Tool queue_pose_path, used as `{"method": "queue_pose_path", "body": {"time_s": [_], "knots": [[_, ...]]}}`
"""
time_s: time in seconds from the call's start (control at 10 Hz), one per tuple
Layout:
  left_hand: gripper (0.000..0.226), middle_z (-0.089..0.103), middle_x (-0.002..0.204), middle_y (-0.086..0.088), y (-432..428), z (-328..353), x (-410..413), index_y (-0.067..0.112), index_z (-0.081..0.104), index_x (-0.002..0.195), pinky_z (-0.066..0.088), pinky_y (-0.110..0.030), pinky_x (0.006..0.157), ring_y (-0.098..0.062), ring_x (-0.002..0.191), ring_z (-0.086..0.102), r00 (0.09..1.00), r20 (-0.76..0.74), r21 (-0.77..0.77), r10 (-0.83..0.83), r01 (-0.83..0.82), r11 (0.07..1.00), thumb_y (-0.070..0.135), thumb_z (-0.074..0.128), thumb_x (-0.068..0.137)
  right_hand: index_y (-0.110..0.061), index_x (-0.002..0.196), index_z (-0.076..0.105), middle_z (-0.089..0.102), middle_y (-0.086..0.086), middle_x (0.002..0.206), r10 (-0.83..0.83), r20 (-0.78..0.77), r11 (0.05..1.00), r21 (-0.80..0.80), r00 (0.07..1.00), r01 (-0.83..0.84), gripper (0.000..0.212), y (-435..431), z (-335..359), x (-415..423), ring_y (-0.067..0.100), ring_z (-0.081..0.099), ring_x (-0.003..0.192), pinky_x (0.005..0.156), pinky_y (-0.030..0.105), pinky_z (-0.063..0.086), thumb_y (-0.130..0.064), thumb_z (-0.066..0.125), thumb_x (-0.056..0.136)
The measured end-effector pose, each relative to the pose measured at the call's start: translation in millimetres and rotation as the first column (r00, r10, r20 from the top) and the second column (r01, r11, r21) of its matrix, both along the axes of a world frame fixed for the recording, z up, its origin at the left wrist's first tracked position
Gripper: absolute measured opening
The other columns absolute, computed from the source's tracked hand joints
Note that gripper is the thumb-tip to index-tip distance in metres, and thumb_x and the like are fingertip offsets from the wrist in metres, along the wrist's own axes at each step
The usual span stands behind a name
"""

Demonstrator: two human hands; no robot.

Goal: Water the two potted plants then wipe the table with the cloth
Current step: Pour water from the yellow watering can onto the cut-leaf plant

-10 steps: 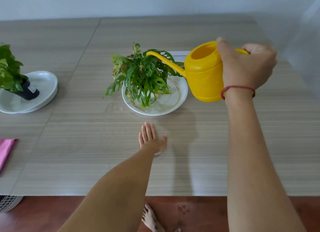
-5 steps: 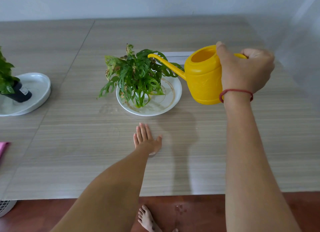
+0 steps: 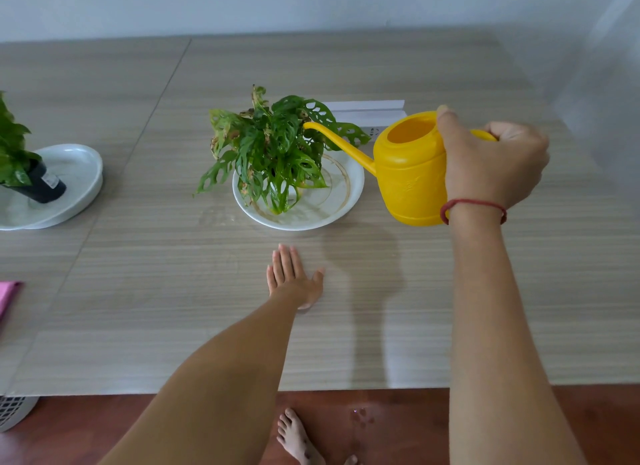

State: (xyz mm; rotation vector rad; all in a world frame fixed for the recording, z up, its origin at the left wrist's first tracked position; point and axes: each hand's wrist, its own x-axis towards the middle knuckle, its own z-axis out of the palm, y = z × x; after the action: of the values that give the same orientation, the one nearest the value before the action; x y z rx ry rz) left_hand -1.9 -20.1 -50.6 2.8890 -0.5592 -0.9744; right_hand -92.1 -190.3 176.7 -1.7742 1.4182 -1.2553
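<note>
my right hand [image 3: 491, 166] is gripping a smooth, faintly glossy yellow plastic watering can [image 3: 408, 173] | my left hand [image 3: 294, 281] is lying on the matt wood-grain table [image 3: 173, 291] | white plate [image 3: 343, 201] is shining like glazed ceramic | pink cloth [image 3: 8, 293] is looking matt

Left hand [image 3: 294, 281] flat — right hand [image 3: 495, 166] curled

Potted plants: two, centre plant [image 3: 273, 149] and left plant [image 3: 10, 145]. White dishes: two, centre dish [image 3: 304, 222], left dish [image 3: 83, 173]. Watering can [image 3: 408, 173]: one. Pink cloth [image 3: 8, 294]: one. White box [image 3: 367, 109]: one.
</note>
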Motion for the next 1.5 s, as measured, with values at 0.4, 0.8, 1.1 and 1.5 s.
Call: {"method": "queue_pose_path", "body": {"time_s": [0.4, 0.8, 1.1, 1.5], "knots": [[0.079, -0.037, 0.153, -0.004, -1, 2, 1, 0.014, -0.026, 0.148, -0.016, -0.038, 0.118, -0.018, 0.143, -0.031, 1.000, -0.018, 0.002, -0.002, 0.002, 1.000, 0.059, 0.014, 0.097, -0.012, 0.044, 0.025, 0.030, 0.001, 0.054, -0.048, 0.009, 0.999, 0.010, 0.999, 0.048, 0.066, -4, 10, 17, 0.024, 0.034, 0.064, 0.057, 0.028, 0.031, -0.058, 0.068, 0.062], [0.078, -0.037, 0.152, -0.005, 0, 3, 2, 0.012, -0.026, 0.148, -0.016, -0.038, 0.117, -0.020, 0.142, -0.031, 0.999, -0.031, 0.013, -0.010, 0.011, 1.000, 0.057, 0.014, 0.097, -0.012, 0.042, 0.027, 0.033, 0.001, 0.057, 0.001, 0.047, 1.000, -0.005, 0.999, -0.001, 0.065, 10, 12, 39, 0.022, 0.034, 0.062, 0.057, 0.027, 0.032, -0.057, 0.070, 0.061], [0.080, -0.035, 0.154, -0.004, 0, 1, 2, 0.013, -0.023, 0.149, -0.015, -0.038, 0.119, -0.019, 0.143, -0.030, 1.000, -0.031, -0.002, 0.003, -0.003, 1.000, 0.060, 0.014, 0.096, -0.011, 0.043, 0.029, 0.039, 0.004, 0.061, 0.026, 0.045, 1.000, -0.001, 0.999, -0.026, 0.065, 14, 12, 45, 0.023, 0.036, 0.059, 0.056, 0.027, 0.031, -0.058, 0.070, 0.061], [0.079, -0.035, 0.153, -0.004, -1, 0, 3, 0.013, -0.024, 0.148, -0.015, -0.038, 0.118, -0.019, 0.143, -0.029, 1.000, -0.030, 0.011, 0.002, -0.002, 1.000, 0.059, 0.013, 0.097, -0.012, 0.042, 0.029, 0.039, 0.002, 0.057, 0.015, 0.035, 1.000, -0.019, 0.999, -0.014, 0.063, 11, 12, 43, 0.022, 0.039, 0.058, 0.056, 0.028, 0.034, -0.057, 0.069, 0.061]]}}
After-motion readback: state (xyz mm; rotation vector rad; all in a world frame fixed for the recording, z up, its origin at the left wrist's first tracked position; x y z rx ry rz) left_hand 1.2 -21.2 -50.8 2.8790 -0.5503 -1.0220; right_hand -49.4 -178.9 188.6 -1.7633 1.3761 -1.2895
